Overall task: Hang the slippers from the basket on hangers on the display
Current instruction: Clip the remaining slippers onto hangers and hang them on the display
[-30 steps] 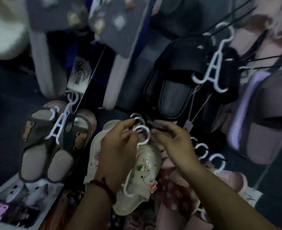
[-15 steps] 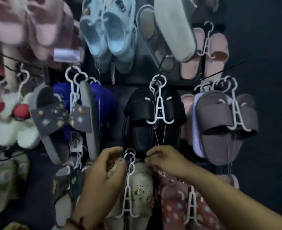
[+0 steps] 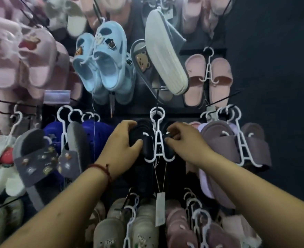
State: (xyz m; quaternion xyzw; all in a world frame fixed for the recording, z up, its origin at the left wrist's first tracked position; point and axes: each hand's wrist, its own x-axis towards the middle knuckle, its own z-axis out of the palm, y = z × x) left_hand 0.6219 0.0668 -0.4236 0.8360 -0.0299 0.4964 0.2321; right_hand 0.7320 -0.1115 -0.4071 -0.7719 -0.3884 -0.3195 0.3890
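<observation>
Since both rose, left hand (image 3: 122, 141), right hand (image 3: 186, 140) clasp black slippers (image 3: 148, 147)

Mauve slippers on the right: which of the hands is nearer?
Right. The right hand sits just left of the mauve slippers; the left hand is farther left, across the black pair.

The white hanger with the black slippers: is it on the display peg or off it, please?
On: the white hanger has its top ring round a dark peg.

Covered, blurred
Your left hand (image 3: 122, 142) and right hand (image 3: 185, 140) partly cover the black slippers (image 3: 148, 147); ten-o'clock pink slippers (image 3: 38, 56) are blurred.
</observation>
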